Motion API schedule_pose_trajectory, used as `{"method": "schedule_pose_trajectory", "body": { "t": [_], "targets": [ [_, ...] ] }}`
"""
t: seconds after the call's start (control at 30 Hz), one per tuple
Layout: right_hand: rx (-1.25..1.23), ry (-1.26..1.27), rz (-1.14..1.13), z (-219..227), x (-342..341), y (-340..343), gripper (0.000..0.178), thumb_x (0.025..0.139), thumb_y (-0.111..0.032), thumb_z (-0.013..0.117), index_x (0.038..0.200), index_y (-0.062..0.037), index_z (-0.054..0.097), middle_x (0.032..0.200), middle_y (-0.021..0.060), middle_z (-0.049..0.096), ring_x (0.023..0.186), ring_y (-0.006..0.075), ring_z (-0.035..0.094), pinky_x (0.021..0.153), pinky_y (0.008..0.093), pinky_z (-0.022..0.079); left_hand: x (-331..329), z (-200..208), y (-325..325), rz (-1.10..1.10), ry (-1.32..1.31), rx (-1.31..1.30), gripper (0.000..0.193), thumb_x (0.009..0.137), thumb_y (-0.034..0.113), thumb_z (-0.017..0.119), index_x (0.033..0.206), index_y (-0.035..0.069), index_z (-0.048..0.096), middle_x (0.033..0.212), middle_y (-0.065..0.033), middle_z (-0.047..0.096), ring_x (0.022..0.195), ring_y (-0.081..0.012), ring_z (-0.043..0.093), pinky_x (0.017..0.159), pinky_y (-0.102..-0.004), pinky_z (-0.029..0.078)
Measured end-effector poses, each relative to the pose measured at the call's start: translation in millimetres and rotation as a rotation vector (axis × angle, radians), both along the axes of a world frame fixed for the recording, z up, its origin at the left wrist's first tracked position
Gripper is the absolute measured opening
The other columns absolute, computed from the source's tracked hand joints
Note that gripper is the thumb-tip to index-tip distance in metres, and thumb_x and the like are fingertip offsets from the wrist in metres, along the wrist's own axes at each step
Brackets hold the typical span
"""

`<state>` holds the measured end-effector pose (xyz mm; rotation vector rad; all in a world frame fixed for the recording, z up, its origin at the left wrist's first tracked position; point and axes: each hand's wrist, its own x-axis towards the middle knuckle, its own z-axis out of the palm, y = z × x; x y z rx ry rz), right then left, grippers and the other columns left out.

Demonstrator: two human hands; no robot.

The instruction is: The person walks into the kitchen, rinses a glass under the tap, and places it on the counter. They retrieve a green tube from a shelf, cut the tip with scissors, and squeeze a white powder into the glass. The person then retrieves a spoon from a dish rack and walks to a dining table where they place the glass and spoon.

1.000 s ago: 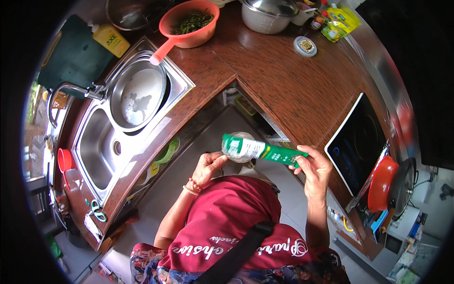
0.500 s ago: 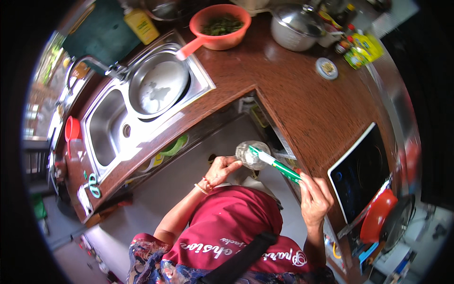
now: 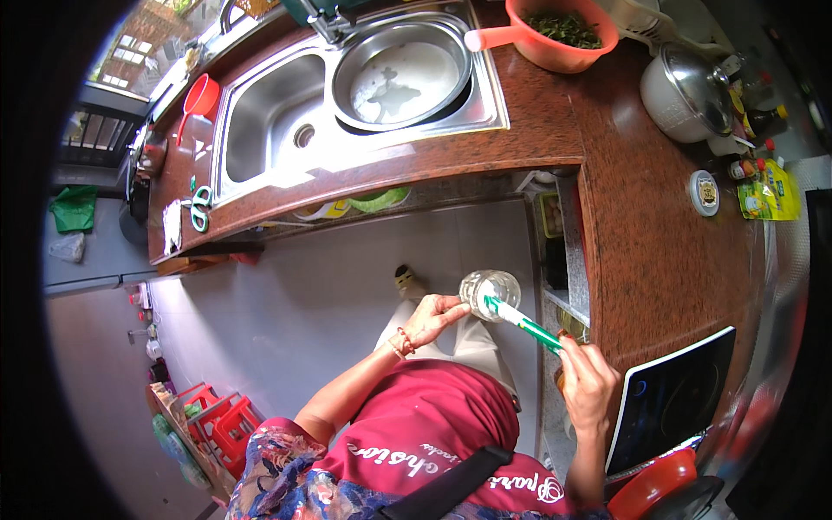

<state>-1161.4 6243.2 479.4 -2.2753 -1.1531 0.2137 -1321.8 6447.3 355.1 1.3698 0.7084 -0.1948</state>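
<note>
Head view: inside the bend of the brown speckled countertop (image 3: 659, 269), the right hand (image 3: 589, 381) pinches the upper end of a slim green-and-white packet (image 3: 534, 331); the left hand (image 3: 436, 321) pinches the side of a round clear jar (image 3: 475, 283). The packet slants down to the jar's mouth. Emptying it seems in hand; next calls for steadying the jar, keeping the packet tipped.

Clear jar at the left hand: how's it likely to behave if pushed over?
The clear jar looks like glass, so probably fragile. Its round outline suggests it could roll on its side. Its shiny surface may be slippery, especially if wet.
</note>
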Motion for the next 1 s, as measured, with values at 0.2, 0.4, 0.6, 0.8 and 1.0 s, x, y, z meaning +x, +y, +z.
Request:
{"method": "schedule_pose_trajectory", "body": {
  "t": [0.2, 0.4, 0.6, 0.8, 1.0],
  "targets": [
    [-0.045, -0.001, 0.161, -1.5, -36.1, 41.7, 0.023, 0.069, 0.004, 0.066, 0.091, -0.0034, 0.065, 0.069, 0.0107, 0.057, 0.061, 0.0258, 0.06, 0.054, 0.0336, 0.047, -62.4, 8.1, 19.8, 0.154, -0.073, -0.047, 0.031, 0.09, 0.024, 0.053, 0.067, 0.004, 0.049, 0.062, 0.0085, 0.036, 0.059, -0.0022, 0.03, 0.052, -0.0211, 0.027],
    [-0.005, 0.088, 0.218, -5.2, -106.5, 113.3, 0.021, 0.07, 0.003, 0.067, 0.09, -0.0034, 0.066, 0.07, 0.0092, 0.058, 0.056, 0.0191, 0.058, 0.05, 0.0296, 0.045, -163.3, -7.8, 64.1, 0.287, -0.032, 0.037, 0.027, 0.089, 0.023, 0.054, 0.083, -0.003, 0.06, 0.069, 0.0062, 0.049, 0.065, -0.0026, 0.038, 0.059, -0.0217, 0.037],
    [0.058, 0.911, -0.148, -56.4, -176.4, 183.8, 0.021, 0.078, -0.001, 0.061, 0.099, 0.0017, 0.059, 0.072, 0.0057, 0.06, 0.053, 0.0085, 0.055, 0.042, 0.0175, 0.037, -297.4, -26.5, 103.6, 0.539, -0.053, 0.069, 0.033, 0.088, 0.026, 0.054, 0.066, 0.002, 0.049, 0.061, 0.006, 0.038, 0.059, -0.0045, 0.034, 0.053, -0.023, 0.029],
    [-0.204, 1.354, -0.376, -222.6, -213.5, 239.8, 0.022, 0.079, -0.008, 0.061, 0.1, -0.0047, 0.056, 0.075, 0.0054, 0.061, 0.052, 0.011, 0.058, 0.038, 0.0186, 0.038, -420.8, -32.1, 121.7, 0.876, 0.048, 0.137, 0.036, 0.084, 0.024, 0.056, 0.061, 0.001, 0.043, 0.054, 0.0061, 0.033, 0.054, -0.0045, 0.028, 0.046, -0.0252, 0.024],
    [-0.289, 1.224, -0.564, -354.0, -200.1, 340.9, 0.017, 0.081, -0.008, 0.057, 0.097, -0.0046, 0.056, 0.071, 0.0089, 0.061, 0.052, 0.0143, 0.058, 0.038, 0.0232, 0.043, -489.6, -23.2, 123.2, 1.119, 0.221, 0.23, 0.039, 0.085, 0.024, 0.051, 0.055, 0.004, 0.038, 0.051, 0.0025, 0.032, 0.05, -0.0071, 0.028, 0.045, -0.0264, 0.023]
  ]
}}
